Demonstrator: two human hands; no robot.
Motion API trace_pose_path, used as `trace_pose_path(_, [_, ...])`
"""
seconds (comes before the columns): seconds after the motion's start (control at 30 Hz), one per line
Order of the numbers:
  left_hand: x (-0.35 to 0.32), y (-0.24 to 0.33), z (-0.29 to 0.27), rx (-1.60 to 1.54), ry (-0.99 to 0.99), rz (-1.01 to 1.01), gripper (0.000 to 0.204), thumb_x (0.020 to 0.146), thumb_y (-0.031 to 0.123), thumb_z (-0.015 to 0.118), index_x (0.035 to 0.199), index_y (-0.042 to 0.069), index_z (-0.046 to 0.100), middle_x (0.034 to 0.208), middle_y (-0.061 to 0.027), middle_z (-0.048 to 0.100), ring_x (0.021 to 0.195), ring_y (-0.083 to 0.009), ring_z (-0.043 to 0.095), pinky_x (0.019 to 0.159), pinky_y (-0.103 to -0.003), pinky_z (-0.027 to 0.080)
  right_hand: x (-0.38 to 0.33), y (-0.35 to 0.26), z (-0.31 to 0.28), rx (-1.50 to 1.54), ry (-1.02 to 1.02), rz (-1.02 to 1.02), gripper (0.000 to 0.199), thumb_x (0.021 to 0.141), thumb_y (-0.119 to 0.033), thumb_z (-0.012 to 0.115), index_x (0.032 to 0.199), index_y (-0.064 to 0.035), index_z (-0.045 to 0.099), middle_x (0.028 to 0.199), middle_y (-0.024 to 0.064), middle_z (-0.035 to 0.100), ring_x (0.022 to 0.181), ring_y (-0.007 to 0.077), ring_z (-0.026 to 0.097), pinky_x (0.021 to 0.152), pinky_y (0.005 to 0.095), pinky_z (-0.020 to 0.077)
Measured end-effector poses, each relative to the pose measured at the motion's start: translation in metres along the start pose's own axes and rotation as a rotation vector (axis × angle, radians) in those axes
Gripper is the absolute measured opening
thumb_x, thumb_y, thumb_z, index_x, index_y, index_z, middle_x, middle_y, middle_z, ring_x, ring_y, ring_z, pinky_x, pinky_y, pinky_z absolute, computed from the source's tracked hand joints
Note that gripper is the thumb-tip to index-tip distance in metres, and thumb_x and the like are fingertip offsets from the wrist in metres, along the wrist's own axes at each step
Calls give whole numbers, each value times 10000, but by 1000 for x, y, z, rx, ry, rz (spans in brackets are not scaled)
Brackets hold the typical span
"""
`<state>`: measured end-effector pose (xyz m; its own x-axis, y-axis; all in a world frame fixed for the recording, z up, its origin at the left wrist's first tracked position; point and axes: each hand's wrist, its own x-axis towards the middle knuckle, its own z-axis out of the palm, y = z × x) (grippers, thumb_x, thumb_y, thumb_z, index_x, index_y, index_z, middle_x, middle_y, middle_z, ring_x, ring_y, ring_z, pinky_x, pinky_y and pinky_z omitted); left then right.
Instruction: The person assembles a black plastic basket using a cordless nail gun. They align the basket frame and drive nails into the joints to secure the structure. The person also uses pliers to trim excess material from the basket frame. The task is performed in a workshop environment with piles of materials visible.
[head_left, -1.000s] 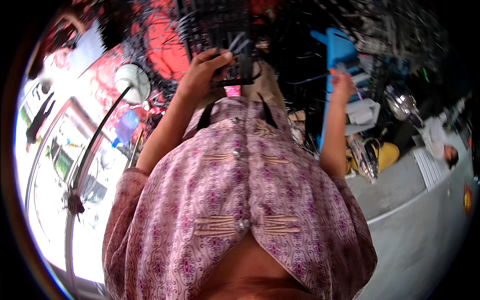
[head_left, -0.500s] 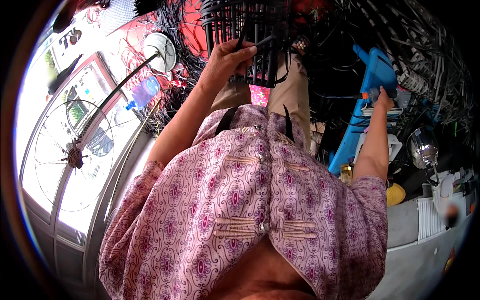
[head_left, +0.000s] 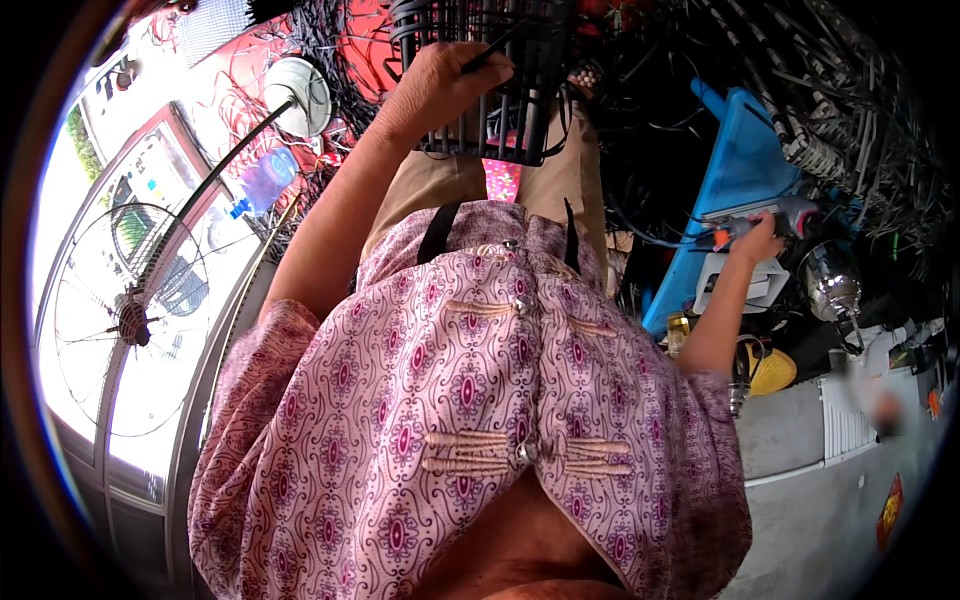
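Note:
A black woven basket (head_left: 515, 135) of plastic strips stands on its side or upright, I cannot tell which, over my lap at the top of the view. My left hand (head_left: 445, 85) is at its near left side, fingers closed round a dark strip (head_left: 488, 58) that sticks up past the thumb. Out to the right, my right hand (head_left: 758, 240) grips a grey-and-orange corded power tool (head_left: 797, 215) above a blue stool-like plastic piece (head_left: 735, 165). The tool's cord runs off to the left. Its exact kind does not show clearly.
Tangled dark strips (head_left: 860, 130) fill the right. A white plastic holder (head_left: 745, 285), a shiny metal lamp or cup (head_left: 832, 280) and a yellow round thing (head_left: 772, 372) lie below the tool. To the left are a wire fan (head_left: 132, 315) and a clear bottle (head_left: 268, 180).
My left hand has shifted up and a little left along with the basket. My right hand has come nearer to me, still holding the power tool, which now shows more of its body.

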<state>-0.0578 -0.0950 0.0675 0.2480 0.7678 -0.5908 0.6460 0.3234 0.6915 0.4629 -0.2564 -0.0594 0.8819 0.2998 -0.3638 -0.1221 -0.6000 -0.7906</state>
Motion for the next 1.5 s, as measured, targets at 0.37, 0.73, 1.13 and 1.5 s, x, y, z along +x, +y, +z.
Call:
trace_pose_path(0.37, [45, -5, 18, 185, 94, 298, 276, 869, 288, 642, 931, 22, 678, 747, -190, 646, 737, -365, 649, 641, -383, 499, -197, -128, 18, -350, -658, 51, 221, 739, -87, 755, 872, -24, 590, 778, 44, 617, 667, 142, 594, 685, 282, 486])
trace_pose_path(0.73, [61, -12, 26, 210, 73, 188, 306, 853, 324, 640, 896, 24, 678, 717, -191, 636, 705, -368, 643, 651, -422, 508, -231, -133, 77, -602, -1024, -659, 533, 660, -179, 773, 1159, -50, 636, 850, 151, 690, 723, 290, 681, 646, 350, 534])
trace_pose_path(1.13, [59, -7, 30, 218, 82, 144, 287, 853, 330, 619, 887, 52, 684, 708, -185, 635, 718, -372, 636, 675, -440, 513, -235, -148, 101, -774, -1095, -915, 555, 676, -251, 747, 1180, -74, 594, 951, 155, 682, 855, 335, 661, 738, 392, 526])
trace_pose_path(1.5, [56, -5, 32, 204, 98, 168, 277, 857, 311, 620, 874, 42, 685, 683, -177, 631, 686, -357, 641, 649, -428, 517, -237, -156, 107, -772, -1111, -952, 545, 703, -268, 739, 1190, -85, 576, 948, 135, 674, 875, 322, 652, 748, 393, 518])
